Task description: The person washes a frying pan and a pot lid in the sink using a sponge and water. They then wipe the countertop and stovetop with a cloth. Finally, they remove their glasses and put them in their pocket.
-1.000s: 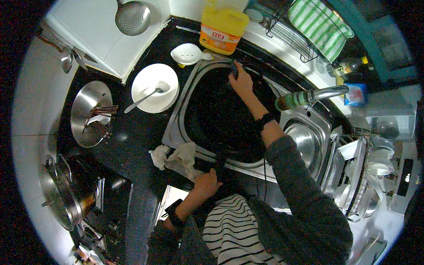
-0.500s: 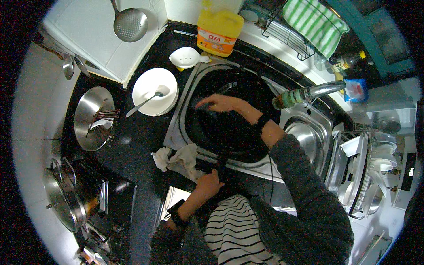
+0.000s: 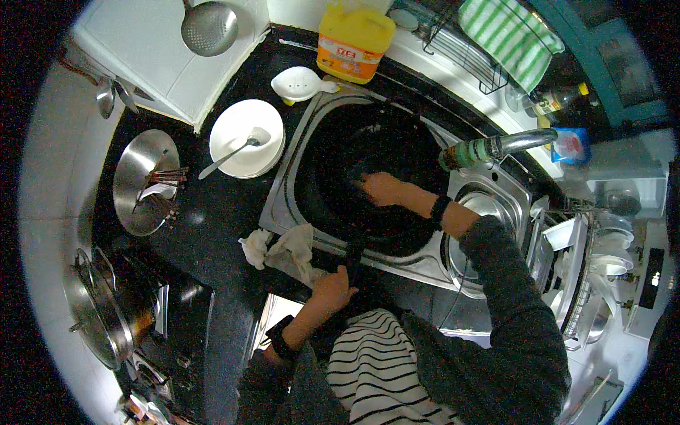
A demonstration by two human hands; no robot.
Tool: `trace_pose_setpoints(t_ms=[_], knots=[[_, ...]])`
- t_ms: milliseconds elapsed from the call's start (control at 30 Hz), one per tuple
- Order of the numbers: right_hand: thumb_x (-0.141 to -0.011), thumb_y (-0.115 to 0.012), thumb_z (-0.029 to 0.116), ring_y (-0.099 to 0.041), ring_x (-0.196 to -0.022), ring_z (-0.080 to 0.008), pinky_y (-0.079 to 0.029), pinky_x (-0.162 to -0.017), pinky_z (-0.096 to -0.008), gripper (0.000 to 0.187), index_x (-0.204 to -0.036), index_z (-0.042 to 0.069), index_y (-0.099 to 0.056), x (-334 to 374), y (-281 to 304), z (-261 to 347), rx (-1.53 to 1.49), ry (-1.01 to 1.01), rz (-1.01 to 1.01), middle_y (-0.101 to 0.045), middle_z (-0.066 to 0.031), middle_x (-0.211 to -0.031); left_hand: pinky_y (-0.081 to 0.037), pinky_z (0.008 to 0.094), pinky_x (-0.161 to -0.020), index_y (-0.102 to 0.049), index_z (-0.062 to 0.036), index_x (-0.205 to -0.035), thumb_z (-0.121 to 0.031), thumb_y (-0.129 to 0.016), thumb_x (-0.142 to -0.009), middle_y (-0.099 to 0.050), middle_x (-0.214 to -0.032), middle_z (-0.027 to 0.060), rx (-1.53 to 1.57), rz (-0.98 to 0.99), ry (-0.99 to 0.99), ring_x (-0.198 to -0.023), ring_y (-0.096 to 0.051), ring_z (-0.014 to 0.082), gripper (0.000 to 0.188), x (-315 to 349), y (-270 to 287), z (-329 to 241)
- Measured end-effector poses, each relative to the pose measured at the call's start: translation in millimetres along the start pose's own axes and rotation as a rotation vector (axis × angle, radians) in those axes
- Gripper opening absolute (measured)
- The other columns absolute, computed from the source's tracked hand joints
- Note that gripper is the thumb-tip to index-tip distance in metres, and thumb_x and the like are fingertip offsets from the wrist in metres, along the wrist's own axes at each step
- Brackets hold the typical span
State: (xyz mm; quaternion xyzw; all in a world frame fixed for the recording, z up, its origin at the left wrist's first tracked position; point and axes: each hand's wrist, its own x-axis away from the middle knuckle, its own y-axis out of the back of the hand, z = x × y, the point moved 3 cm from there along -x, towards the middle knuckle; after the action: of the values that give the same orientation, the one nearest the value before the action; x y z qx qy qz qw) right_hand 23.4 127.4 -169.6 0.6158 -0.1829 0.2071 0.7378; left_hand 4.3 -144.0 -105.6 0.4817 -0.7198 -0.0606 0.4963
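A large black wok point(image 3: 333, 212) sits over the sink basin, its short dark handle point(image 3: 353, 253) pointing toward me. My left hand point(image 3: 331, 292) is closed around the end of that handle. Inside the wok, my right hand point(image 3: 386, 190) is low against the inner surface with its fingers bent. Something dark and greyish seems to be under the fingertips, but the dimness hides what it is. Crumpled whitish cloths point(image 3: 292, 248) lie beside the wok, close to my left hand. The faucet point(image 3: 489, 150), with a greenish sleeve on its end, reaches over the wok's right rim.
Stacked white bowls point(image 3: 237, 152) hold a spoon point(image 3: 230, 152). Nearby are a white strainer point(image 3: 296, 83), a yellow jug point(image 3: 354, 46) and a steel colander point(image 3: 142, 188) with chopsticks. A lidded pot point(image 3: 99, 312) stands at left. At right are a second basin point(image 3: 489, 205) and a dish rack point(image 3: 577, 276).
My right hand has moved right and slightly nearer inside the wok, and its fingers look more bent. My left hand stays at the handle.
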Motion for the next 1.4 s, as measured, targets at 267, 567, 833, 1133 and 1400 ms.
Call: trace_pose_setpoints(t_ms=[267,567,833,1133,1400], knots=[[-0.077,-0.053,0.007,-0.059,-0.083,-0.0308,-0.051,-0.059,-0.0361,0.07,-0.139,0.001,-0.021,-40.2,22.0,-56.0,0.187,-0.455,-0.476,-0.054,-0.0197,-0.11,-0.05,0.0443,-0.068,-0.029,0.0122,-0.129,-0.04,-0.057,-0.083,-0.062,-0.087,0.021,0.014,0.008,0.011,-0.075,-0.062,0.033,0.075,3.1,-2.9,2.3],[-0.089,-0.046,0.031,-0.057,-0.069,-0.0284,-0.047,-0.058,-0.0417,0.032,-0.089,0.002,-0.06,58.0,-31.7,-42.6,0.132,-0.279,0.549,-0.061,-0.0151,-0.085,-0.051,0.0421,-0.063,-0.039,0.0089,-0.117,-0.038,-0.063,-0.08,-0.062,-0.08,0.0195,-0.077,-0.121,-0.013,-0.074,-0.063,0.0316,0.065,9.6,8.0,-4.8],[-0.089,-0.045,0.023,-0.059,-0.074,-0.0371,-0.05,-0.063,-0.0421,0.043,-0.121,-0.004,-0.043,-6.0,3.9,40.4,-0.465,0.059,-0.032,-0.06,-0.0234,-0.078,-0.051,0.0419,-0.06,-0.041,0.0091,-0.112,-0.038,-0.064,-0.078,-0.062,-0.076,0.0191,-0.055,-0.165,-0.033,-0.07,-0.063,0.0339,0.063,11.7,9.6,-5.3],[-0.073,-0.06,0.007,-0.062,-0.069,-0.0288,-0.052,-0.054,-0.0362,0.048,-0.118,-0.004,-0.049,-9.9,-5.3,-67.3,0.027,-0.401,-0.185,-0.062,-0.0156,-0.083,-0.051,0.0403,-0.056,-0.036,0.0099,-0.117,-0.04,-0.062,-0.079,-0.062,-0.074,0.0177,-0.136,-0.119,-0.025,-0.066,-0.063,0.0317,0.068,8.8,8.8,-3.8],[-0.076,-0.059,0.012,-0.06,-0.077,-0.0255,-0.047,-0.056,-0.039,0.015,-0.087,0.003,-0.062,37.8,-72.9,-27.3,0.05,-0.218,0.653,-0.061,-0.0142,-0.087,-0.05,0.0453,-0.063,-0.032,0.01,-0.123,-0.039,-0.06,-0.081,-0.063,-0.082,0.0184,-0.052,-0.116,-0.031,-0.073,-0.063,0.0333,0.071,6.2,4.5,-2.7]])
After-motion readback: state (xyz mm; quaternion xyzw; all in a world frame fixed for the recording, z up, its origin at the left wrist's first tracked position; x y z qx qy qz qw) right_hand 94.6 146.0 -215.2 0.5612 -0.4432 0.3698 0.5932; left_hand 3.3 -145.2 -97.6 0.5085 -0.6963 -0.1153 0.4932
